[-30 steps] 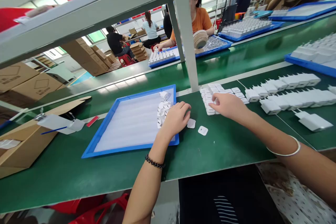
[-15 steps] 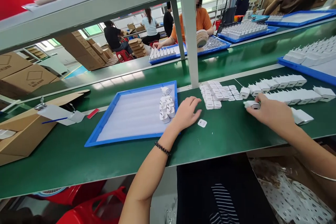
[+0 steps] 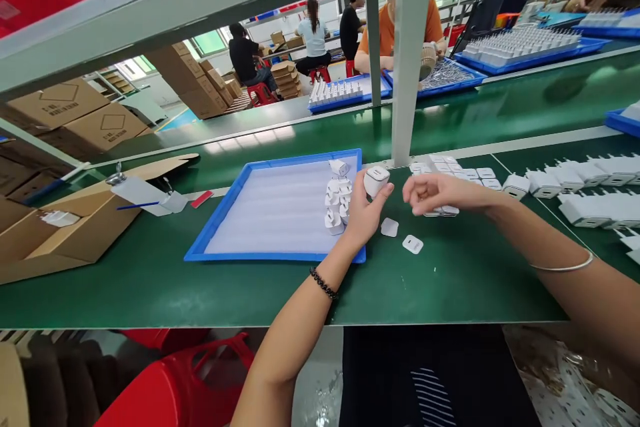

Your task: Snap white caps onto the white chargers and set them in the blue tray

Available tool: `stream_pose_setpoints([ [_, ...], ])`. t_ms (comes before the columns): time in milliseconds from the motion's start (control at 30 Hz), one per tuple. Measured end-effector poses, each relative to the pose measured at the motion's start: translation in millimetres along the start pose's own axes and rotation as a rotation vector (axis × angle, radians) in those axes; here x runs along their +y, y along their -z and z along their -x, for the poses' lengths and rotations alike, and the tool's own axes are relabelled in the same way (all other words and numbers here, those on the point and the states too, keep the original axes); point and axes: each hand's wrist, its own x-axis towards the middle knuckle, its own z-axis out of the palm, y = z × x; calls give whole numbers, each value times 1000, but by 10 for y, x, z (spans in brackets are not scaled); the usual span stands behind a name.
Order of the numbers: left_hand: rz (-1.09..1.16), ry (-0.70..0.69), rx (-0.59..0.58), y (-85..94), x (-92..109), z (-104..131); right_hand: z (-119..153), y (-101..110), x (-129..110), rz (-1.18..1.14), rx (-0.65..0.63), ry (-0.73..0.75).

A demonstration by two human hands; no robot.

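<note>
Across a workshop with co-workers seated beyond, a green bench (image 3: 280, 293) runs side to side under a grey shelf frame. Half a second ago the right hand (image 3: 443, 195) was pinching a charger over by the rows at the right; now a white charger (image 3: 376, 181) sits in the left hand (image 3: 364, 219), gripped between thumb and fingers with its slotted end up. The left hand was bare and lay lower, beside the tray. The right hand has come back and hangs at three o'clock from that charger, fingers loosely curled, thumb apart from the fingertips. The view has swung leftward.

With the held charger as the dial's centre, two loose flat pieces (image 3: 413, 244) lie at five o'clock; the nearer was hidden by the left hand before. A stack of flat white pieces (image 3: 445, 163) is at three, partly covered by the right hand, with rows of chargers (image 3: 605, 207) farther out. The blue tray (image 3: 275, 257) spreads from eight to nine, a cluster of chargers (image 3: 334, 221) at its near edge. An open carton (image 3: 107, 230) stands well apart at nine. At one, the shelf post (image 3: 406, 80) blocks part of a co-worker in orange (image 3: 425, 20).
</note>
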Motion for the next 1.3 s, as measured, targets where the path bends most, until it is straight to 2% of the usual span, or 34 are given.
stream_pose_setpoints([
  [67,60,60,7,-6,-34,-16,-49,-6,146,243,-163,-106],
  [133,80,81,-13,-24,-52,-10,-48,-66,269,403,-218,-151],
  [267,59,72,-69,-55,-29,35,-11,-180,353,562,-151,-138],
  [467,42,72,-118,-62,26,84,-14,-259,339,681,-82,-219],
  [767,35,141,-131,-66,44,79,45,-323,295,706,-15,-173],
  [967,39,136,-184,-63,18,83,70,-174,183,576,-44,-157],
  [1033,71,142,-198,-59,12,84,101,-86,108,435,14,-87],
  [1167,195,104,-241,-50,59,69,173,2,-23,75,209,52],
  [1300,341,160,-321,-44,135,47,203,-85,-50,-241,213,149],
])
